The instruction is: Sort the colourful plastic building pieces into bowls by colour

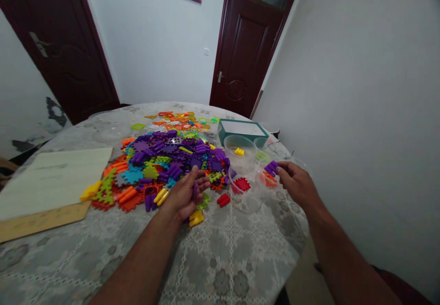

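Observation:
My right hand [296,182] pinches a purple plastic building block [272,168] between thumb and fingers. It is above a clear plastic bowl in which an orange piece [268,179] lies. My left hand [188,194] is turned palm up with its fingers half curled, and another purple block [195,190] rests in it. Just beyond that hand spreads a big pile of interlocking pieces [151,172], mostly purple, with blue, green and orange ones. A yellow block [196,218] lies right beside my left palm, and a red block [223,200] sits between my hands.
Several clear bowls stand at the right, one with a yellow block [239,151], one with a red piece [241,185]. Behind them is a green-edged box [243,128]. A pale sheet [51,177] and a cardboard strip [44,220] lie at left. A wall borders the table's right side.

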`<action>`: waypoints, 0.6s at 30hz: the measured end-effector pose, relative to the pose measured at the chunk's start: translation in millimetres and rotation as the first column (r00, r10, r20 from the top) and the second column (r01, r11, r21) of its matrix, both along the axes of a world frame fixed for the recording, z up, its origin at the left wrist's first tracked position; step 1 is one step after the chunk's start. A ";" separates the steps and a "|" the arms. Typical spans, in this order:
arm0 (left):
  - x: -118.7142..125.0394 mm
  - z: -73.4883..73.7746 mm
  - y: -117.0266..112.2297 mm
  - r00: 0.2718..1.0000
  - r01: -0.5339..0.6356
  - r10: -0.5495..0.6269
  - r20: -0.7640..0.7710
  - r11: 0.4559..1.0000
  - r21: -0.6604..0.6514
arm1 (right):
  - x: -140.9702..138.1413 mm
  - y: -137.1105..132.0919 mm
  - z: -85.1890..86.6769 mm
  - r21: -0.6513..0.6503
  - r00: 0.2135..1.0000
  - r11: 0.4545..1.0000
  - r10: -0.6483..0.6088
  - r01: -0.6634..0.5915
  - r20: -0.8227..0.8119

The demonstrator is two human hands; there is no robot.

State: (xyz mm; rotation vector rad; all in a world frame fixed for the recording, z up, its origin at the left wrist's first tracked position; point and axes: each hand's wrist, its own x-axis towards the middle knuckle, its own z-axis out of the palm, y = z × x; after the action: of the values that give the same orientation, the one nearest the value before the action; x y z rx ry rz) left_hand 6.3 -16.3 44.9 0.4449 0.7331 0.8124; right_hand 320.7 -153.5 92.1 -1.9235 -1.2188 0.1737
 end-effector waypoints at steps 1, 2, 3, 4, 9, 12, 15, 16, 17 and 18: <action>-0.2 -1.2 1.0 1.000 0.007 -0.007 0.003 1.000 -0.008 | 0.5 3.3 2.5 -0.015 0.999 1.000 0.025 -0.025 0.022; -0.6 -1.9 1.9 1.000 0.019 -0.019 0.016 0.999 -0.025 | 0.7 8.9 5.4 -0.041 0.997 0.997 0.063 -0.061 0.048; -1.4 -2.0 2.7 0.999 0.035 -0.033 0.034 0.998 -0.045 | 0.9 17.1 8.6 -0.078 0.992 0.992 0.108 -0.103 0.068; -2.4 -1.7 3.2 0.997 0.050 -0.047 0.055 0.997 -0.058 | 1.6 28.0 11.8 -0.119 0.985 0.982 0.158 -0.149 0.071; -6.9 1.4 1.0 0.991 0.074 -0.070 0.112 0.997 -0.028 | 12.4 115.1 28.6 -0.201 0.987 0.966 0.154 -0.161 -0.052; -6.8 -0.6 -0.4 0.994 0.045 -0.047 0.102 0.999 0.022 | 20.3 169.4 39.3 -0.121 0.997 0.993 0.005 -0.014 -0.074; -5.9 -5.0 1.8 0.995 -0.024 0.016 0.099 0.996 0.080 | 23.0 201.3 46.3 -0.044 0.992 0.997 -0.062 0.058 -0.107; -5.8 -6.6 3.1 0.994 -0.052 0.042 0.103 0.994 0.096 | 21.8 205.8 46.6 -0.026 0.990 0.997 -0.070 0.067 -0.121; -5.7 -8.0 4.5 0.992 -0.079 0.067 0.109 0.991 0.109 | 19.4 207.2 45.7 -0.012 0.989 0.998 -0.067 0.066 -0.134; -5.7 -9.4 5.8 0.989 -0.100 0.086 0.117 0.988 0.118 | 15.6 205.9 43.7 -0.002 0.988 0.999 -0.052 0.052 -0.143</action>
State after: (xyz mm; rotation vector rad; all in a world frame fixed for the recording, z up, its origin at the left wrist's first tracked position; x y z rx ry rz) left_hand 0.6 -10.5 35.6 0.4746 0.6049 0.9664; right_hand 336.3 52.4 135.7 -1.9046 -1.0727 0.2781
